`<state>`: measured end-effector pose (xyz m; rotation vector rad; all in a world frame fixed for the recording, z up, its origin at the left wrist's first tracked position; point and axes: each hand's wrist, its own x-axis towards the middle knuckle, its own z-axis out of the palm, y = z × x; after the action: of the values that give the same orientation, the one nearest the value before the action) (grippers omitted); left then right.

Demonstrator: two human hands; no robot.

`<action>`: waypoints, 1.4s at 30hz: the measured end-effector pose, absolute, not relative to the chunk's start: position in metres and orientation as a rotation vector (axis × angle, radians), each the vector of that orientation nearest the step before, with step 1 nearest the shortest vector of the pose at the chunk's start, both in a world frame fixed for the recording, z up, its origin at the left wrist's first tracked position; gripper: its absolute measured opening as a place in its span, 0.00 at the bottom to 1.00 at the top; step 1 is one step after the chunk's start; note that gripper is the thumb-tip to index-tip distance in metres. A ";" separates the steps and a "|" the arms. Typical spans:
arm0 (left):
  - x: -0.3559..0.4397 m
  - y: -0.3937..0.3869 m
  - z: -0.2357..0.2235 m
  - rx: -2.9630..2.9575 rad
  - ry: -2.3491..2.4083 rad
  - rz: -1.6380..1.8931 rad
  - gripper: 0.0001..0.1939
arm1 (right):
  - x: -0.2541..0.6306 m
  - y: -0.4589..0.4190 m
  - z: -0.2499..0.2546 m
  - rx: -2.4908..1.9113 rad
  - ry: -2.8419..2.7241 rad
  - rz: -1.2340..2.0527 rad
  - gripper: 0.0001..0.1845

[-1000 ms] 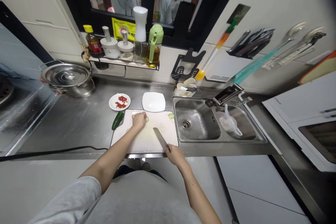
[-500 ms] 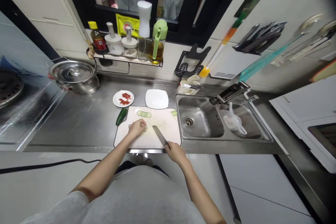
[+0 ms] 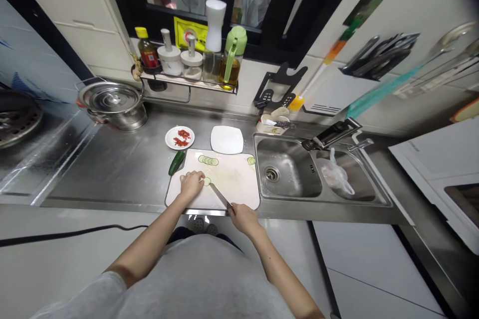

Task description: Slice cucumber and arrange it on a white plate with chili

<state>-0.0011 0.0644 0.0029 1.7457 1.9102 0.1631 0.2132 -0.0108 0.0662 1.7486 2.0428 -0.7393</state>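
My right hand (image 3: 243,218) is closed round the handle of a kitchen knife (image 3: 220,194). The blade slants up and left over a white cutting board (image 3: 228,187), its tip close to a pale cucumber slice (image 3: 207,181). Fingertips of my left hand (image 3: 192,184), curled together, hold that slice at its left edge. Farther back on the board lies an overlapping row of cucumber slices (image 3: 208,160). More cut cucumber (image 3: 250,161) sits at the right corner. A dark green cucumber piece (image 3: 176,163) rests by the board's left edge.
Behind the board stand a plate of chopped red bits (image 3: 169,138) and a white square plate (image 3: 226,140). The double sink (image 3: 288,167) adjoins the board on the right. A lidded steel pot (image 3: 129,115) is at the back left, beneath a seasoning shelf (image 3: 179,81).
The knife has moved left, bringing its tip near the slice. The slice, tilted up in my left fingers before, now lies flatter on the board. The whole view has shifted slightly.
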 end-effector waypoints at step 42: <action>-0.002 0.071 -0.003 1.730 1.887 0.124 0.14 | 0.185 0.013 0.056 1.677 2.017 -0.757 0.16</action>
<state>-0.0020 0.0713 -0.0027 1.7302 1.8874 0.1241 0.1848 0.0132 0.0559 1.6770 2.0173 -0.7569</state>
